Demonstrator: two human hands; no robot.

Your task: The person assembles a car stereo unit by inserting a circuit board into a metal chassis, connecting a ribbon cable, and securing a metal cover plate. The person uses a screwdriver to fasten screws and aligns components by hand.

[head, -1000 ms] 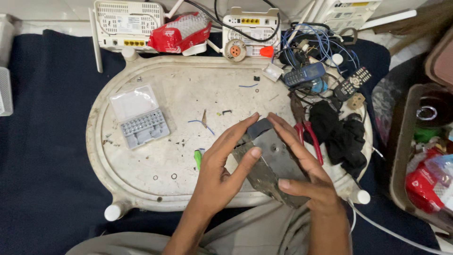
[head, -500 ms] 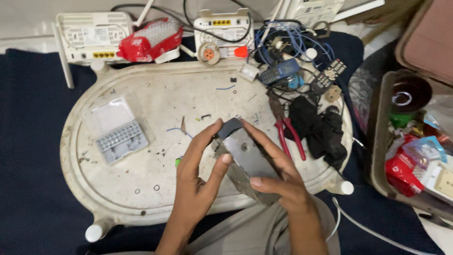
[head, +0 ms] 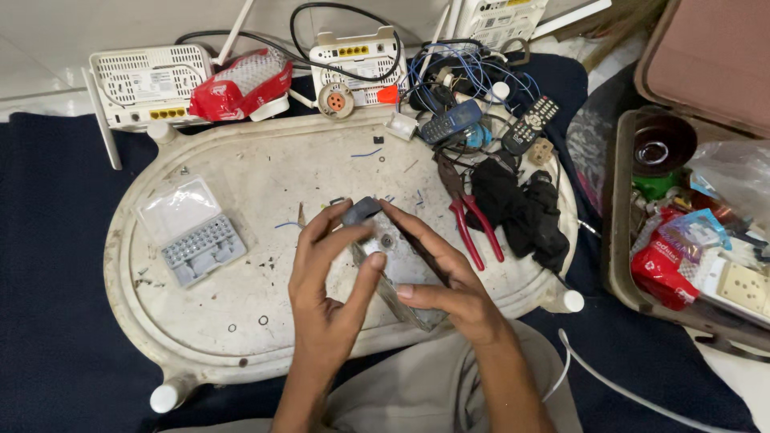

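A grey device (head: pixel 393 265) is being held above the white tray (head: pixel 265 160) by 2 hands. It is being gripped along its right edge by the right hand (head: pixel 449 289), fingers closed. Its dark upper end is being pinched by the left hand (head: pixel 329 281) (thumb underneath). Red pliers (head: pixel 469 216) are lying just beside, a bit case (head: pixel 192 232) well apart.

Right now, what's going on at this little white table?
A seated person holds a flat grey device over the white table with both hands: the left hand pinches its dark top end, and the right hand grips its side. Red pliers lie just to the right, and an open bit case sits to the left. Routers and tangled wires crowd the far edge.
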